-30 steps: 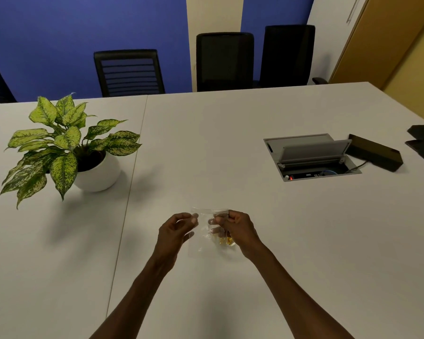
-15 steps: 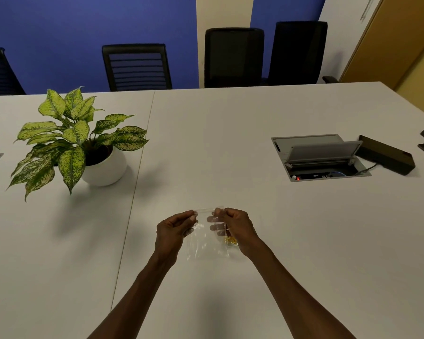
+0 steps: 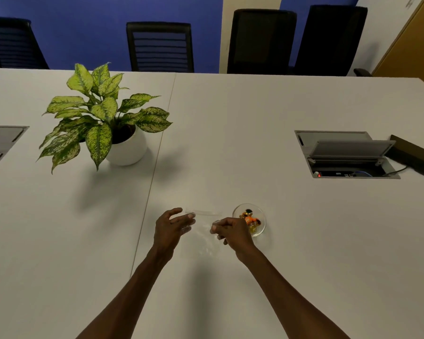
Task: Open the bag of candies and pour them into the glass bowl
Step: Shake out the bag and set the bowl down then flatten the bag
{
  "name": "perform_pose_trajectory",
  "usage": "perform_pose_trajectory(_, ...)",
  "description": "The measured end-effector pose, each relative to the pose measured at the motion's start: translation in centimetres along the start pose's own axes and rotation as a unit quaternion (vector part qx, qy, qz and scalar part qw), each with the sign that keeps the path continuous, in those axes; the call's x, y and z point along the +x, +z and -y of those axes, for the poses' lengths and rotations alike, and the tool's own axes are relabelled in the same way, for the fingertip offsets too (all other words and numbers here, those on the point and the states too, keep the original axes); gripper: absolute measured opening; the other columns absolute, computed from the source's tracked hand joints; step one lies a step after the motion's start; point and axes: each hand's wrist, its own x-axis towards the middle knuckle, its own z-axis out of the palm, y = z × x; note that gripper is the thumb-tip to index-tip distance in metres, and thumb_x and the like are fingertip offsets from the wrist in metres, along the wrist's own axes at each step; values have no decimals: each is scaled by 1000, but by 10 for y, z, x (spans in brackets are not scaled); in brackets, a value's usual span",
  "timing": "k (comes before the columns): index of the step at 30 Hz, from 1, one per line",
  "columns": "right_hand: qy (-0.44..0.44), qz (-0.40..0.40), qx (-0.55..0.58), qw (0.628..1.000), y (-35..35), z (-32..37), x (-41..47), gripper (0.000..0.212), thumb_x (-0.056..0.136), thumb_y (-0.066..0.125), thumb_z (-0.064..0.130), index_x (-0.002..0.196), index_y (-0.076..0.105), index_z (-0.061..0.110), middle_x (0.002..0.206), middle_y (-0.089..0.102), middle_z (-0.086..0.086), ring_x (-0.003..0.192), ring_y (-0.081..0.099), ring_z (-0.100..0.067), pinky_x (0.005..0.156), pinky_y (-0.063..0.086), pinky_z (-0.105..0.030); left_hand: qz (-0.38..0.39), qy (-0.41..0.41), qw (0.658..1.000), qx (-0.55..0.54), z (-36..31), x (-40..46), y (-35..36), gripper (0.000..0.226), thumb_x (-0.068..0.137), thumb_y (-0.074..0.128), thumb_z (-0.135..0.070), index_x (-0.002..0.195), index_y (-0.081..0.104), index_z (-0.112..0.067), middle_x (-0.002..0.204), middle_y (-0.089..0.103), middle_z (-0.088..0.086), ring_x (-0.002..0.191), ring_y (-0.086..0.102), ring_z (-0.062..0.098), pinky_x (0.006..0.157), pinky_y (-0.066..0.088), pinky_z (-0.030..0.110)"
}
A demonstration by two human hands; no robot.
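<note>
I'm seeing candies (image 3: 250, 220) sitting in the bowl (image 3: 235, 211) on the surface (image 3: 230, 143). Left hand (image 3: 170, 227) is hanging open; right hand (image 3: 231, 232) is pinching the clear bag (image 3: 203, 231) beside the bowl.

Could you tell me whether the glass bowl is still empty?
No, the glass bowl already holds wrapped candies, beside the right hand.

The clear bag (image 3: 202, 226) is barely discernible between the hands; both forearms are cropped.
</note>
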Motion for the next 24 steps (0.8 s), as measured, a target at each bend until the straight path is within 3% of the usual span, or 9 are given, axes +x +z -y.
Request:
perform_pose_trajectory(2, 12, -2, -5, 1000, 15, -8, 2, 9, 76, 74, 6, 84, 75, 4, 87, 77, -18, 59, 58, -16, 49, 44, -22, 1, -35, 999, 22, 10, 1, -20, 28, 83, 75, -21, 108, 65, -11, 96, 78, 12, 93, 75, 27, 84, 58, 37)
perform_pose_trajectory(5, 28, 3, -12, 1000, 38, -21, 5, 6, 76, 73, 3, 81, 75, 2, 85, 76, -19, 57, 58, -17, 49, 46, -23, 16, -67, 993, 92, 30, -3, -54, 11, 88, 70, -22, 92, 77, -14, 96, 78, 13, 95, 72, 30, 84, 58, 34)
perform_pose_trajectory(11, 66, 14, -51, 996, 81, -43, 9, 13, 75, 73, -2, 87, 72, -2, 72, 70, -15, 58, 60, -21, 57, 54, -27, -65, -125, 987, 73, 53, -6, -100, 8, 80, 76, -9, 86, 77, -5, 84, 73, 20, 74, 66, 25, 79, 59, 34)
perform_pose_trajectory(17, 77, -3, -98, 992, 115, -67, 15, 15, 72, 76, -6, 85, 70, -3, 67, 67, -11, 51, 59, -18, 56, 55, -28, -150, -136, 972, 121, 75, -5, -129, 6, 77, 80, -14, 82, 78, -9, 69, 69, 14, 62, 58, 22, 73, 54, 36)
perform_pose_trajectory(20, 63, -9, -131, 989, 129, -77, 19, 18, 69, 78, -6, 84, 69, -6, 67, 67, -17, 53, 60, -23, 67, 59, -38, -184, -119, 961, 168, 85, -3, -139, 5, 77, 80, -19, 76, 78, -15, 62, 69, 9, 55, 57, 19, 64, 50, 29)
perform_pose_trajectory(24, 70, -7, -143, 987, 142, -84, 25, 20, 68, 78, -7, 86, 68, -3, 70, 67, -18, 57, 64, -24, 74, 62, -45, -201, -119, 955, 184, 95, 3, -148, 5, 76, 81, -19, 76, 78, -15, 67, 73, 11, 55, 60, 18, 65, 52, 27)
